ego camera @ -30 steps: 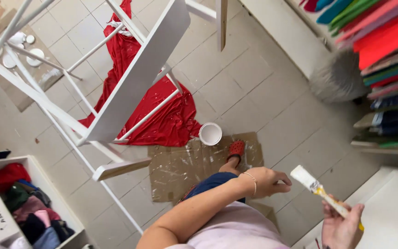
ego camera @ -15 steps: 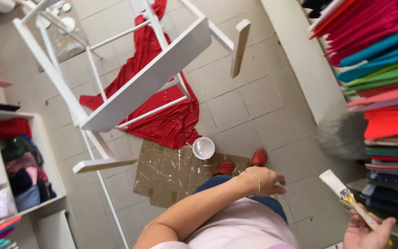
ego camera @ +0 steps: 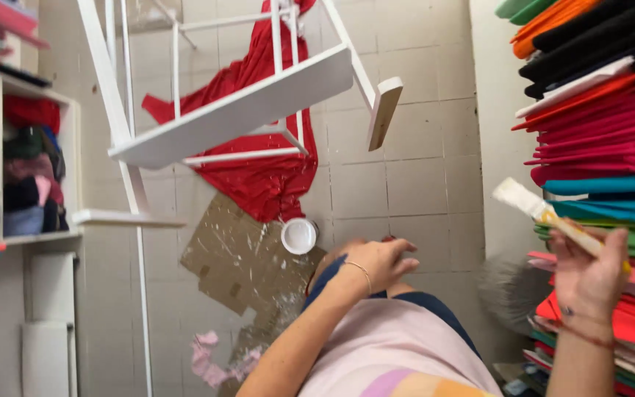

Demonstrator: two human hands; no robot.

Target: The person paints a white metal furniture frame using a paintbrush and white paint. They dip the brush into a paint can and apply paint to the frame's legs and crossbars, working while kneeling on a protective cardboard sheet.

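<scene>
Here, along the left edge of the frame, shelves crammed with folded clothes. Up at the top, centre-left, a white-painted wooden chair tipped on its side, coated white over nearly all that shows — one leg end at upper centre still bare wood, so by the look of it most of the painting done and little left. Beneath it a red cloth spread on the tiled floor, then paint-spattered cardboard and a small round white paint tub just beside the cloth's lower edge. Lower centre, the left hand — loosely curled, resting on a knee, holding nothing. At the right, the right hand clenched around the handle of a flat paintbrush, bristles white, pointing up-left, well apart from the chair. Behind it, stacks of coloured fabric filling the right edge.
</scene>
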